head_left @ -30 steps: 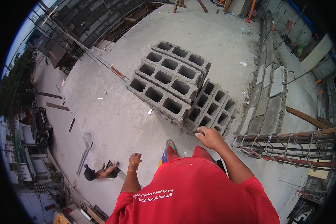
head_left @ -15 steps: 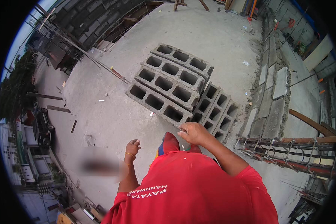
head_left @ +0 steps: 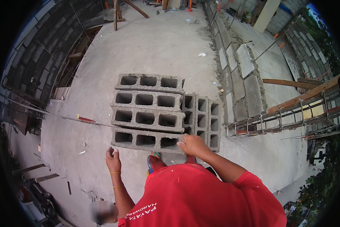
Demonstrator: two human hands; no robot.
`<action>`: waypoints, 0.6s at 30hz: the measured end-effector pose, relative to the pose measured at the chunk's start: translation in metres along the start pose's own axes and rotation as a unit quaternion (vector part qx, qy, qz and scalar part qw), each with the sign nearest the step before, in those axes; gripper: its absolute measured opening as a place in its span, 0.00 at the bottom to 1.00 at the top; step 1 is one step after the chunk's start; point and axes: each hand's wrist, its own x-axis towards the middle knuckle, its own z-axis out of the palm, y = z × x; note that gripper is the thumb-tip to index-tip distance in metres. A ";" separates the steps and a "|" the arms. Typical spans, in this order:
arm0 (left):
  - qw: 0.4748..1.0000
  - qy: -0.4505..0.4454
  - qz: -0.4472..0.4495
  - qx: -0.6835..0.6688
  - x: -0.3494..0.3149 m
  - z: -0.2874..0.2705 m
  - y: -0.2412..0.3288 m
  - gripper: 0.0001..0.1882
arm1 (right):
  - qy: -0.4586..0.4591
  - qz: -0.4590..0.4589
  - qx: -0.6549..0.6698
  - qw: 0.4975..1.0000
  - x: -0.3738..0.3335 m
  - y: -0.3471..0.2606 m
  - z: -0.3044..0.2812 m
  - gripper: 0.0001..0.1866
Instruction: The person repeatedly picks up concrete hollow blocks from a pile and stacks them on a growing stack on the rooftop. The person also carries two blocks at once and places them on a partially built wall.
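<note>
A stack of grey concrete hollow blocks lies on the slab with its hollow cores facing up. The nearest hollow block (head_left: 134,139) runs crosswise just ahead of my feet. My right hand (head_left: 194,145) is at this block's right end, its fingers curled over the edge beside the last core. My left hand (head_left: 113,160) is just off the block's left end, fingers loosely bent and apart, holding nothing. Several more crosswise blocks (head_left: 149,92) lie behind it. To their right, other hollow blocks (head_left: 195,117) are set lengthwise.
A low block wall (head_left: 236,79) runs along the right, with a tied rebar cage (head_left: 283,119) near its end. A thin rod or cord (head_left: 64,116) crosses the floor on the left. Wooden props (head_left: 116,17) stand at the far end. A blurred patch lies beside my left forearm.
The view has turned, so the blocks now lie more squarely ahead. My left hand has moved forward toward the nearest block's left end. My right hand stays at its right end.
</note>
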 end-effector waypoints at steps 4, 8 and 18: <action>0.996 -0.052 0.042 0.055 0.058 -0.006 0.011 0.28 | 0.080 0.107 0.110 0.985 -0.017 -0.003 0.015 0.25; 0.984 -0.142 0.062 0.084 0.091 0.003 0.019 0.26 | 0.111 0.185 0.110 0.970 -0.015 -0.011 0.033 0.26; 0.988 -0.106 0.097 0.049 0.086 -0.015 -0.005 0.25 | 0.141 0.182 0.107 0.967 -0.009 0.004 0.068 0.25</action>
